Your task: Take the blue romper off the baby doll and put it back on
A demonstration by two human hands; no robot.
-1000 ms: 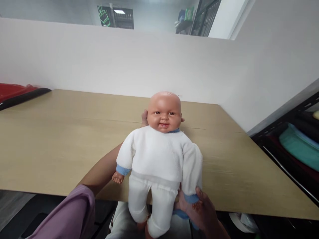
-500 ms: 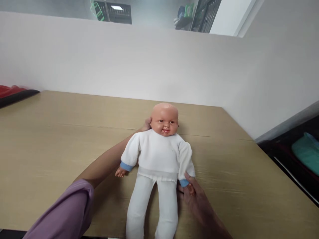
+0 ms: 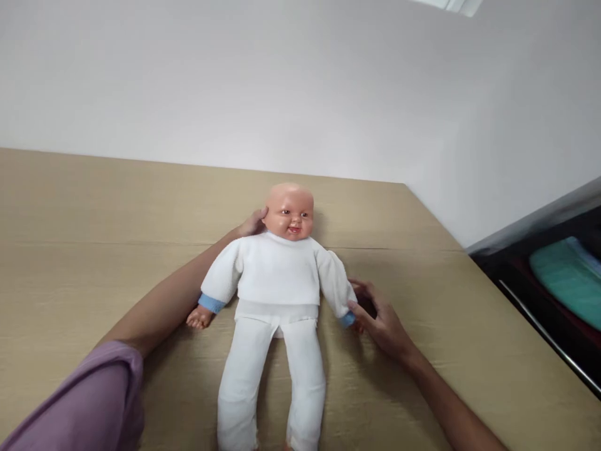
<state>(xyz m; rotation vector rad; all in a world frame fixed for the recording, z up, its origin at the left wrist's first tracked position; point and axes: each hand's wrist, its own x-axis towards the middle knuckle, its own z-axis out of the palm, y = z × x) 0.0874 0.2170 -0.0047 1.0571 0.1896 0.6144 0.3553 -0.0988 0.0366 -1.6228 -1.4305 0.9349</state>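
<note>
Via feed, saw doll (image 3: 279,269) face-up on table (image 3: 404,382). L hand (image 3: 253,223) by head; fingers mostly hidden, couldn't tell grip. R hand (image 3: 385,322) part-open at cuff (image 3: 348,320), no firm hold seen. Risk, I judged: head knock if L slipped out fast.

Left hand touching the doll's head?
Touching: the head view shows the left hand meeting the side of the doll's head, no gap between them.

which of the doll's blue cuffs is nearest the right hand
The cuff on the picture's right, beside the right hand; the other cuff is near the left forearm.
</note>
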